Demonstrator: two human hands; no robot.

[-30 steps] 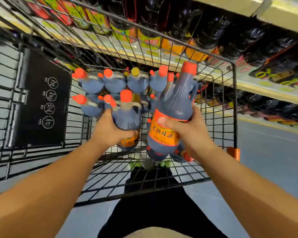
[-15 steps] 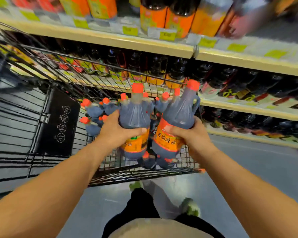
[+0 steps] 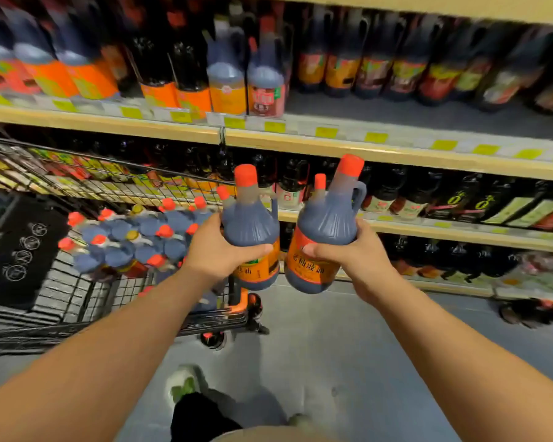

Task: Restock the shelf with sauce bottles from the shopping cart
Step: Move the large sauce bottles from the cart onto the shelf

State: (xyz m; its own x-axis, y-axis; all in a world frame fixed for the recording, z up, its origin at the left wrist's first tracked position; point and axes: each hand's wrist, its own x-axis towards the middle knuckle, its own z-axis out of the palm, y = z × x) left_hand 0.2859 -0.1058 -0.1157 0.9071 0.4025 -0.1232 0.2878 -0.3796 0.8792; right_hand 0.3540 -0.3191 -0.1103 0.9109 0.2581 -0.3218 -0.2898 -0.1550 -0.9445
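Observation:
My left hand (image 3: 216, 250) grips a dark sauce bottle (image 3: 251, 224) with a red cap and an orange label, held upright. My right hand (image 3: 353, 256) grips a second bottle of the same kind (image 3: 328, 221), tilted slightly right. Both bottles hang in the air in front of the shelf (image 3: 332, 148), to the right of the black wire shopping cart (image 3: 77, 291). Several more red-capped bottles (image 3: 134, 240) lie in the cart's basket.
The shelving holds rows of dark bottles on three levels. A bare stretch of the upper shelf (image 3: 412, 116) lies right of a red-labelled bottle (image 3: 265, 81). Grey floor runs below, with my shoe (image 3: 182, 384) on it and a cart wheel (image 3: 213, 338) close by.
Both hands have lifted their bottles up and out of the cart and carried them right, toward the shelf. The view has swung up from the cart to the shelves.

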